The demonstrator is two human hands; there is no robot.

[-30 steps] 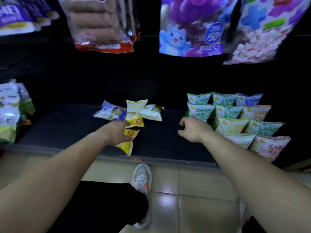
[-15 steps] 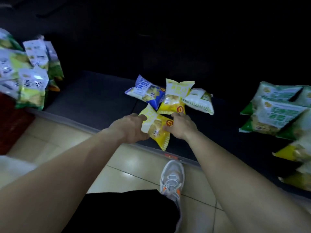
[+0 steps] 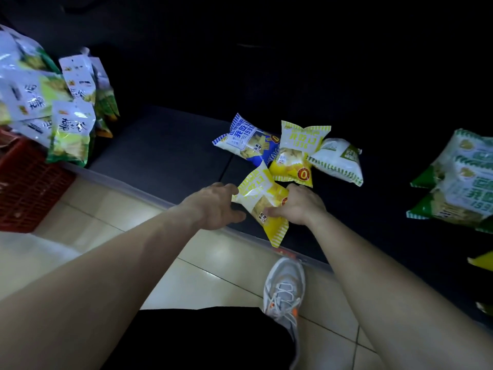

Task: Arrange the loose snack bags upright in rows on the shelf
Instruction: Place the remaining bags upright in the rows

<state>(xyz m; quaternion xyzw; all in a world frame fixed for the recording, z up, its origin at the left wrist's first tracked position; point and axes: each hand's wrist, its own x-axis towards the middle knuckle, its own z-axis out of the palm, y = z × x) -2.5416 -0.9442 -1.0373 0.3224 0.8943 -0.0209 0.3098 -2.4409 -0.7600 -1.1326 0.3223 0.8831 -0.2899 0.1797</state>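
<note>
At the front lip of the dark shelf (image 3: pixel 165 145), the left hand (image 3: pixel 213 206) and the right hand (image 3: pixel 298 206), just over from the green-and-white bag rows (image 3: pixel 464 188), are both gripping the small yellow foil snack bag (image 3: pixel 262 198), probably squaring it to stand; three loose foil bags (image 3: pixel 296 156) are lying just behind.

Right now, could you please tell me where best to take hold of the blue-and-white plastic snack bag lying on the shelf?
The blue-and-white plastic snack bag lies flat, its right end overlapped by the yellow-and-white snack bag beside it. I would pinch its free striped seam at the left end, coming in from the left, where nothing crowds it.
</note>
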